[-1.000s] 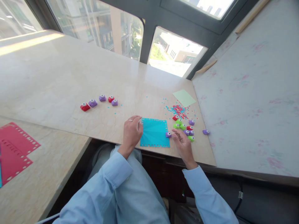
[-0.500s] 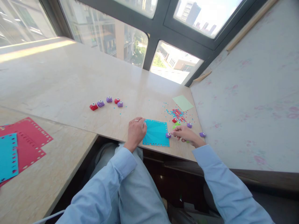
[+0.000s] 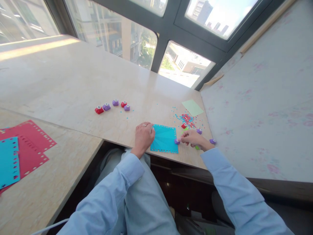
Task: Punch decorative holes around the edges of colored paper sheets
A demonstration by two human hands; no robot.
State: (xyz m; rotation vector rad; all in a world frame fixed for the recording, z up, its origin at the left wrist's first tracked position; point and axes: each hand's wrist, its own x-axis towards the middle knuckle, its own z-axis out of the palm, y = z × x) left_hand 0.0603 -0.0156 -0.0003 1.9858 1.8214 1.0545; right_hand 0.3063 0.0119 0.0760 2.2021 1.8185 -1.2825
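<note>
A blue sheet of paper with small holes punched along its edges lies at the counter's front edge. My left hand rests at its left side, fingers curled and closed on that edge. A small purple craft punch sits at the sheet's right edge. My right hand is closed at this punch, with the fingertips over its top. Beyond the right hand lie a red punch, a purple punch and a green punch partly hidden by the hand.
Red and blue paper bits are heaped near a pale green sheet. A row of red and purple punches stands to the left. Punched red sheets and a blue sheet lie far left. A wall bounds the right side.
My right fingertips have moved left onto the top of the purple punch, from just beside it. My left hand stays at the sheet's left edge. The view has shifted slightly.
</note>
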